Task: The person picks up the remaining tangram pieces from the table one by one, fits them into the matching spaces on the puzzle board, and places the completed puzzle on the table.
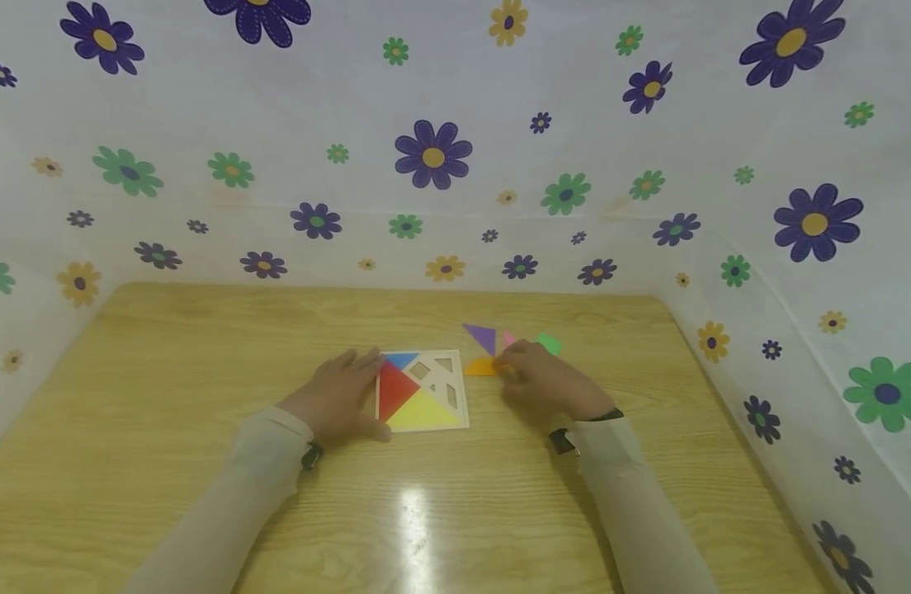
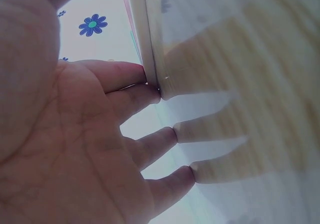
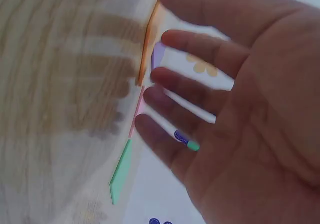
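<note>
A pale tangram board (image 1: 465, 404) lies on the table with a red triangle (image 1: 394, 389), a yellow triangle (image 1: 426, 412) and a small blue triangle (image 1: 399, 360) in it; several recesses show bare at its right. My left hand (image 1: 338, 398) rests along the board's left side, fingertips touching its edge in the left wrist view. Over the loose orange piece (image 1: 481, 367), right of the board, is my right hand (image 1: 548, 384), its fingers loosely bent and fingertips close to the piece. Whether they touch it is unclear. Under and beyond the hand, a pink piece (image 1: 508, 338) is partly hidden.
Behind the orange piece lies a purple triangle (image 1: 483, 337). A green piece (image 1: 549, 342) sits farther right, partly behind the right hand. The wooden table (image 1: 203, 355) is bordered by a white flower-patterned cloth (image 1: 366, 107) at the back and sides.
</note>
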`<state>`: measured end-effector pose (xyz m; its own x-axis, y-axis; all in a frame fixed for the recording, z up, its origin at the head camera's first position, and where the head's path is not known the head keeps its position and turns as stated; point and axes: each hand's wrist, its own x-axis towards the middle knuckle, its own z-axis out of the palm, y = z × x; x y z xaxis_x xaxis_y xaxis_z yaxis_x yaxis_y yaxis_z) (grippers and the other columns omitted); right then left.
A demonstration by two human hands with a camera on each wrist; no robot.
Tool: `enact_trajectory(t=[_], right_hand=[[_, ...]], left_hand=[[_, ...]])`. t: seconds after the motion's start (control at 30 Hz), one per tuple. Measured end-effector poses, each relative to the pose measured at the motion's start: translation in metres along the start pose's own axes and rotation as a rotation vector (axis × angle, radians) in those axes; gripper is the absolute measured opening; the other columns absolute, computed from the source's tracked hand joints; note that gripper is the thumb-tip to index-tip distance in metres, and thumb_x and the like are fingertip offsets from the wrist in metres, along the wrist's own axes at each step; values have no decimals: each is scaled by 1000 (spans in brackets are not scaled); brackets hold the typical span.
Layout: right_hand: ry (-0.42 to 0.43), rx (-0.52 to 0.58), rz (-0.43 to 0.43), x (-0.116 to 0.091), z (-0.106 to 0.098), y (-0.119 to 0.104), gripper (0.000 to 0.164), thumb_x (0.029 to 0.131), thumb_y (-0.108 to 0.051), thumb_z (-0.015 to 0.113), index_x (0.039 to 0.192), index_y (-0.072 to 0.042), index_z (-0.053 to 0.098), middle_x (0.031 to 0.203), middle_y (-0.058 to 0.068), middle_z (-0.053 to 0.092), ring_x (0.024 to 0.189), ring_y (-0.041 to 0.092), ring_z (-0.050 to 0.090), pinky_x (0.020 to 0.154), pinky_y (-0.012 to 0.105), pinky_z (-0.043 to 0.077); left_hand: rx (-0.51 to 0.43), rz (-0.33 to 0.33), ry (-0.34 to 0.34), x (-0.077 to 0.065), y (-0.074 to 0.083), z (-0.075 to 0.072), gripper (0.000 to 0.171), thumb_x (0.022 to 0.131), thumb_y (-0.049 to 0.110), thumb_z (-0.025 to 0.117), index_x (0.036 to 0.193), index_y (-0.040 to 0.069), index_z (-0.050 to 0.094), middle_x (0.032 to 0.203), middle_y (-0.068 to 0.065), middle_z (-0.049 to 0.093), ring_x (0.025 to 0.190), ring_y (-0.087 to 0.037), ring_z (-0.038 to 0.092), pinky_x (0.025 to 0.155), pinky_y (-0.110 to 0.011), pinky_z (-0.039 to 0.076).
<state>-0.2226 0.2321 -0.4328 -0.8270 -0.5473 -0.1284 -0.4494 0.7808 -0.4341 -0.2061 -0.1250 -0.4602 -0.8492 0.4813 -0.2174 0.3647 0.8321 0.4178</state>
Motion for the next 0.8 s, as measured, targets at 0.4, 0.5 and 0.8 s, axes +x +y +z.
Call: enact_trajectory(t=[0.4, 0.5, 0.8], right_hand=[[13, -48, -26, 3, 6, -10, 33, 100, -13, 62, 130, -3, 71, 123, 13, 67, 112, 26, 59, 100, 43, 52], [59, -96, -17, 4, 8, -14, 24, 99, -11, 63, 118, -4, 76, 108, 9, 69, 96, 22, 58, 90, 40, 53], [113, -108, 82, 9, 11, -24, 3, 92, -3, 72, 92, -3, 75, 90, 7, 67, 85, 22, 57, 83, 38, 56]], left_hand=[[5, 7, -6, -3, 4, -2, 117, 76, 64, 82, 164, 9, 27, 171, -10, 22, 156, -46, 16, 126, -60, 16], [9, 8, -11, -2, 5, -2, 118, 76, 64, 81, 165, 9, 26, 172, -10, 21, 156, -46, 15, 126, -60, 15], [0, -13, -3, -4, 6, -3, 117, 76, 63, 83, 165, 11, 26, 172, -9, 21, 157, -44, 15, 126, -60, 16]])
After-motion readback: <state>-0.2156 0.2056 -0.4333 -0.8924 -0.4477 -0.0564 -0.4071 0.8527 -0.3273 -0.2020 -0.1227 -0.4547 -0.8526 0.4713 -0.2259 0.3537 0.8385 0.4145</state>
